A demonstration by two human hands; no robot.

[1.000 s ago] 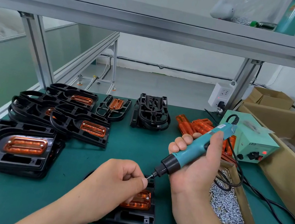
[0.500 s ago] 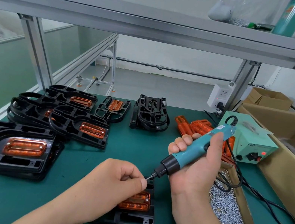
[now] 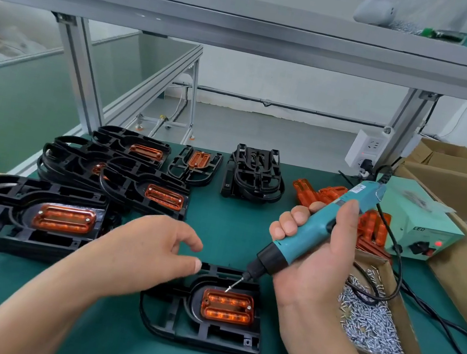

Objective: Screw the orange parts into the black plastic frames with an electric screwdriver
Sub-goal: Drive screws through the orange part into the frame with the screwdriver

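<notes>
Right hand (image 3: 317, 254) gripping screwdriver (image 3: 315, 225), bit over orange part (image 3: 228, 307) (left hand (image 3: 147, 252) relaxed)

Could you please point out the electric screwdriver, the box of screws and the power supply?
electric screwdriver (image 3: 309, 235), head view, teal body.
box of screws (image 3: 403, 323), head view, right wall.
power supply (image 3: 425, 217), head view, top face.

Bare left hand (image 3: 147, 252) and right hand (image 3: 315, 263), unsleeved forearms (image 3: 40, 311), short plain fingernails (image 3: 197, 265)
</notes>
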